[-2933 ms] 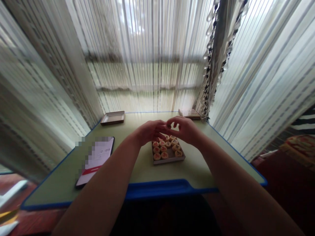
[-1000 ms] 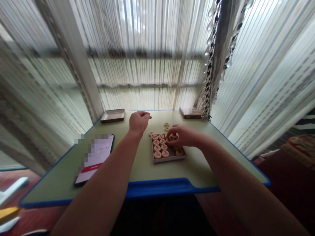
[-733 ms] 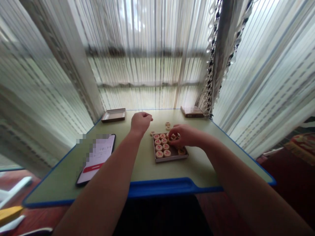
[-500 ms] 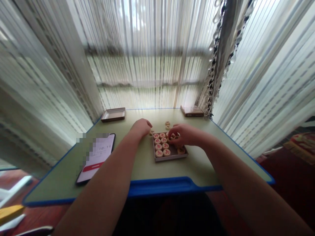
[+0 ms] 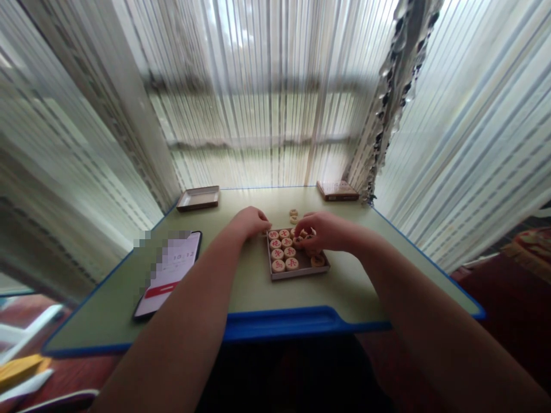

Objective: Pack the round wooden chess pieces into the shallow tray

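Note:
A shallow square box [image 5: 299, 275] on the table holds several round wooden Chinese chess pieces. Those in its two left columns, such as this red-marked piece [image 5: 291, 264], lie flat with characters up. My right hand [image 5: 321, 230] reaches over the box's right half, fingers pinched on a dark-marked Chinese chess piece [image 5: 298, 242] inside; it hides some pieces behind it. Another piece [image 5: 317, 261] lies in the near right corner. My left hand [image 5: 251, 222] is by the far left corner, its fingertips closed on a pale piece, mostly covered. Two loose pieces [image 5: 293, 216] lie beyond the box.
A phone [image 5: 172, 269] with a lit screen lies left of my left forearm. An open box lid [image 5: 198, 198] rests at the far left, and a flat brown box [image 5: 338, 190] at the far right. The table [image 5: 253, 292] has a blue rim; curtains hang behind it.
My left fingertips have shifted slightly right, closing over the piece beside the box corner. My right hand has moved slightly, bringing a dark-marked piece into view under its fingers.

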Available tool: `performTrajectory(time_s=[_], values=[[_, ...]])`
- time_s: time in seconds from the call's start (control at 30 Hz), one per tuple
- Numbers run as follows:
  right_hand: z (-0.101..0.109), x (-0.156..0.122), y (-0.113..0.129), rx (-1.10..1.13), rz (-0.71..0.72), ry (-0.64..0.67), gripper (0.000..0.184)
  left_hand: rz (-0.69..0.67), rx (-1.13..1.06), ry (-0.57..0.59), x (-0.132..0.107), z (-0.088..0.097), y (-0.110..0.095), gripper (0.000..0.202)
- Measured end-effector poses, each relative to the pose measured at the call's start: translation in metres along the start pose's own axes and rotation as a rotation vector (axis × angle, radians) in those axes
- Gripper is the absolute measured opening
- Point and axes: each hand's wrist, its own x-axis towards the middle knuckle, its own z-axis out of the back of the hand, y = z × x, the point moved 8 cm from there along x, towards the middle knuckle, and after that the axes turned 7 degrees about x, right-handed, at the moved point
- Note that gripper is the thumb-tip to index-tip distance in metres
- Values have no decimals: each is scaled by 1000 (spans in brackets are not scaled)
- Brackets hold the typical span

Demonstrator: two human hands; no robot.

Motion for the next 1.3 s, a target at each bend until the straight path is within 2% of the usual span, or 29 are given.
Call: performTrajectory(time_s=[0.23,0.37,0.5,0.63,0.73,0.8,0.9,1.07,1.2,1.3], values=[[9,-2,5,-27,60,-72,21,61,-116,-8,0,2,9,32],[6,0,-1,-6,50,-86,21,48,-278,113,-7,-4,7,43],[6,2,-5,-10,38,-119,19,44,-265,175,-15,-7,5,47],[11,2,-4,0,56,-198,18,101,-228,86,-16,2,6,38],[16,2,-3,44,76,-308,32,24,-296,6,-19,14,-5,34],[18,2,-2,71,98,-369,41,-48,-370,11,-23,17,-15,39],[18,3,1,106,155,-409,42,-151,-516,110,-30,13,-31,39],[14,7,-3,113,185,-400,17,-254,-625,250,-35,0,-46,28],[23,1,-3,112,165,-433,18,-331,-746,375,-40,-4,-56,23],[30,-5,5,170,169,-431,22,-333,-776,434,-43,-6,-56,25]])
